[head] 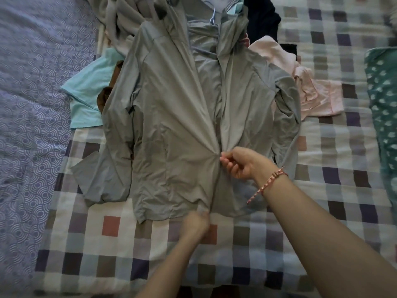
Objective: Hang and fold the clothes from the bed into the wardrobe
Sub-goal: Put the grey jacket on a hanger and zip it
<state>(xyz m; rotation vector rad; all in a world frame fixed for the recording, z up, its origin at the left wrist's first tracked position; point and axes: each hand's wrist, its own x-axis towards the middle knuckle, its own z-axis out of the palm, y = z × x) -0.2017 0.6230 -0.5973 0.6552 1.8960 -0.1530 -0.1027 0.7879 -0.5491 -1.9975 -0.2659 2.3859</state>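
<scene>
grey jacket [178, 125] on checked bed [111, 244], right hand [238, 162] pinching zip [217, 134], left hand [196, 222] (blurred) gripping hem [171, 214]

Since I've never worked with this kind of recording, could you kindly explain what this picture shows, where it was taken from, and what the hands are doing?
There is no machine here: these are a person's two bare hands, filmed by one wide-angle camera worn on the head, looking down at a bed. A grey jacket lies spread, front up, on the checked bedsheet. The right hand, with a braided bracelet at the wrist, pinches the jacket's front where the zip runs. The left hand is blurred but seems to grip the bottom hem. More clothes lie around the jacket: an aqua top on the left, a pink garment on the right. A purple patterned quilt covers the far left.
</scene>
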